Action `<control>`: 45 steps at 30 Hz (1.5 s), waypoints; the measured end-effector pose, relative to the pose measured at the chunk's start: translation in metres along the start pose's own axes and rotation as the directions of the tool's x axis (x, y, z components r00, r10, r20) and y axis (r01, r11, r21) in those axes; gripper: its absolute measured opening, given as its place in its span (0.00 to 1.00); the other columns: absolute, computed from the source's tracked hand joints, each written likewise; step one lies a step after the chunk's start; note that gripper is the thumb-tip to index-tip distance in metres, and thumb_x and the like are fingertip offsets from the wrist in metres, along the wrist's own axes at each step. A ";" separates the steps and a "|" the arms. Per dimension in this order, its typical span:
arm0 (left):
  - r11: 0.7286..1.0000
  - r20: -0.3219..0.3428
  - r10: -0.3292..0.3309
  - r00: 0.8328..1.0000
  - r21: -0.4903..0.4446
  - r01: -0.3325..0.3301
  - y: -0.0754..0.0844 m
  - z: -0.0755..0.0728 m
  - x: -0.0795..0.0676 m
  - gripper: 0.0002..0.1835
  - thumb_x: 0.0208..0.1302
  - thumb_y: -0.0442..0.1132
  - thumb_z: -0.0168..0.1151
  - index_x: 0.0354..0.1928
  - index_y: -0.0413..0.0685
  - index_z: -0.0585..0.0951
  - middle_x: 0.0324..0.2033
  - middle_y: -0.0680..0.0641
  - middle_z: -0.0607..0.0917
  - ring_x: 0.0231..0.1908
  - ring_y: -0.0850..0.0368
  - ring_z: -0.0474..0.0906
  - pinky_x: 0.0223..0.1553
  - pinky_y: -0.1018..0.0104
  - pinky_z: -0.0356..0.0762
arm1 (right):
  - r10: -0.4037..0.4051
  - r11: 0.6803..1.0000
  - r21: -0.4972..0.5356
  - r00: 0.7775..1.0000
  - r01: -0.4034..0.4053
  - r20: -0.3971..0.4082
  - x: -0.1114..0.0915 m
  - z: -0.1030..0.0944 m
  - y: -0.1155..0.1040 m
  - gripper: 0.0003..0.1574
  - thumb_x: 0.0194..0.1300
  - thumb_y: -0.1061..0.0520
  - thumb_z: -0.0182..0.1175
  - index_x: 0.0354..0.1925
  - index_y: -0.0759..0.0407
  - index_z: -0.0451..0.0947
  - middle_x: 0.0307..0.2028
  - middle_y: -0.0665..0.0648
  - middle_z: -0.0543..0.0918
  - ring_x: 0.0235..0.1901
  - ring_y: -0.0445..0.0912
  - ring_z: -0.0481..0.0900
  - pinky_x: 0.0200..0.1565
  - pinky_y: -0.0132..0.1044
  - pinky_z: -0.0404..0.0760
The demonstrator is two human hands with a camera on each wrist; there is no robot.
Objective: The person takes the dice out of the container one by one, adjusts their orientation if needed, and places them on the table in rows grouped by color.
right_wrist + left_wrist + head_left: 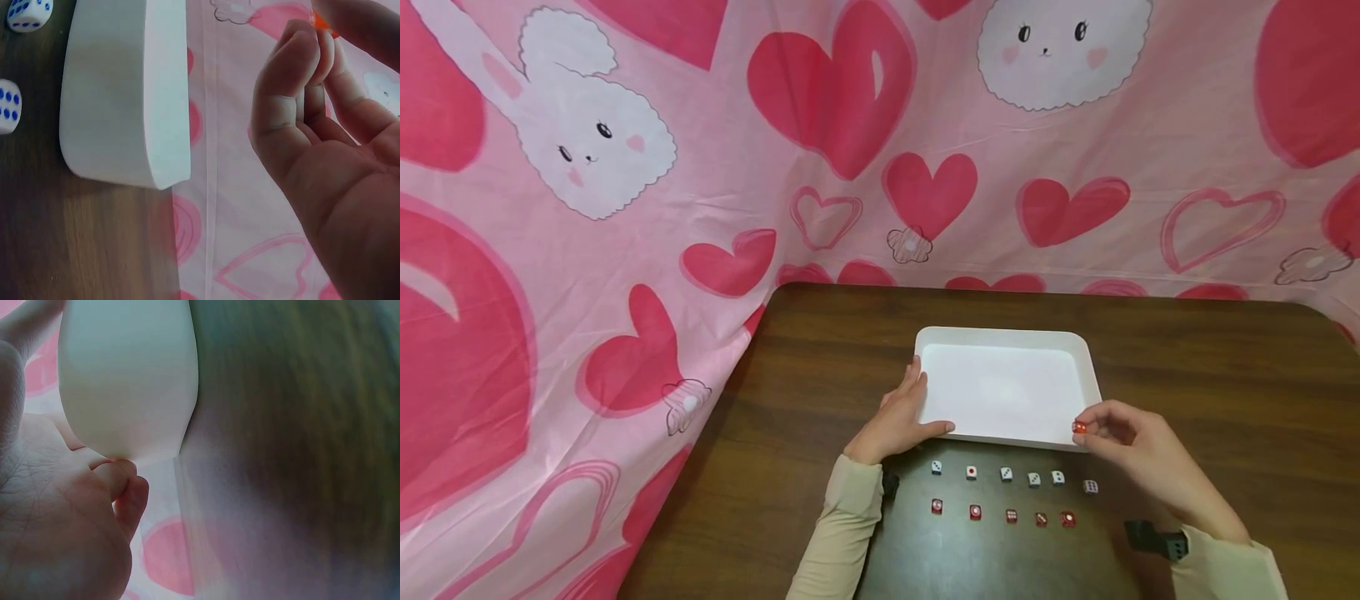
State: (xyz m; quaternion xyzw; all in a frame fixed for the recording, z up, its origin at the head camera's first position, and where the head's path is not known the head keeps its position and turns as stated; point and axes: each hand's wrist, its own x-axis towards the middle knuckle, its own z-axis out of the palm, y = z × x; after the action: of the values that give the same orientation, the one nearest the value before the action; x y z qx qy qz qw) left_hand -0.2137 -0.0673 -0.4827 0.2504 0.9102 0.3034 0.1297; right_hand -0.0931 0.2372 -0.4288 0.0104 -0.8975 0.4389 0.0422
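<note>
A shallow white tray [1000, 440] lies on the dark wooden table. My left hand [901, 419] holds its near left corner, thumb along the front rim and fingers against the left side. In the left wrist view, bent fingers [119, 478] press against the tray's pale wall [128, 381]. Between thumb and fingers, my right hand [1138, 437] pinches a red die [1079, 427] over the tray's near right corner. Only an orange-red sliver of that die [320, 22] shows in the right wrist view, at the top.
In front of the tray runs a row of white dice [1006, 474]. Nearer to me is a row of red dice [975, 512]. A pink cloth [722, 183] with hearts and rabbits hangs behind and left of the table [1210, 358].
</note>
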 end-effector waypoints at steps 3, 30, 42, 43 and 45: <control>1.000 0.004 -0.005 1.000 0.003 0.005 0.000 0.000 -0.001 0.52 0.59 0.58 0.65 0.75 0.39 0.50 0.77 0.50 0.35 0.76 0.57 0.36 0.72 0.47 0.48 | 0.005 1.000 -0.012 1.000 -0.005 0.021 -0.004 -0.002 0.001 0.11 0.58 0.57 0.69 0.39 0.57 0.80 0.29 0.50 0.83 0.29 0.38 0.77 0.32 0.29 0.75; 1.000 -0.003 -0.020 1.000 -0.015 0.020 0.002 0.002 0.002 0.53 0.58 0.58 0.66 0.75 0.39 0.50 0.77 0.50 0.36 0.77 0.56 0.37 0.72 0.47 0.47 | -0.057 0.998 0.008 0.983 0.057 0.177 -0.043 0.005 0.048 0.08 0.57 0.62 0.68 0.35 0.58 0.78 0.24 0.42 0.78 0.25 0.35 0.75 0.27 0.29 0.73; 0.999 -0.001 -0.031 1.000 -0.011 0.031 0.001 0.001 0.002 0.53 0.58 0.57 0.66 0.75 0.39 0.50 0.77 0.50 0.36 0.77 0.56 0.38 0.72 0.47 0.47 | -0.010 0.999 -0.044 0.966 0.022 0.258 -0.051 0.011 0.058 0.08 0.57 0.62 0.68 0.35 0.59 0.78 0.24 0.42 0.78 0.24 0.31 0.72 0.27 0.29 0.71; 0.999 0.000 -0.030 1.000 -0.012 0.030 0.002 0.001 0.002 0.53 0.58 0.57 0.66 0.75 0.39 0.50 0.77 0.50 0.36 0.77 0.56 0.38 0.72 0.47 0.47 | -0.006 0.998 -0.057 0.967 0.021 0.255 -0.052 0.012 0.059 0.08 0.56 0.62 0.68 0.34 0.58 0.78 0.24 0.42 0.77 0.24 0.31 0.72 0.27 0.28 0.71; 1.000 -0.001 -0.027 1.000 -0.012 0.027 0.002 0.001 0.002 0.53 0.58 0.57 0.66 0.75 0.39 0.50 0.77 0.50 0.36 0.77 0.56 0.38 0.72 0.47 0.47 | 0.000 0.997 -0.078 0.969 0.020 0.248 -0.053 0.013 0.060 0.08 0.56 0.62 0.68 0.34 0.57 0.78 0.24 0.42 0.77 0.24 0.30 0.72 0.28 0.28 0.70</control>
State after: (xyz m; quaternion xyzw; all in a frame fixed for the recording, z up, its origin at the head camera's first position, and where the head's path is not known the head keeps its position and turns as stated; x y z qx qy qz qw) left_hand -0.2140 -0.0645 -0.4823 0.2372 0.9117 0.3073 0.1347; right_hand -0.0442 0.2628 -0.4882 0.0679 -0.9124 0.3979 -0.0673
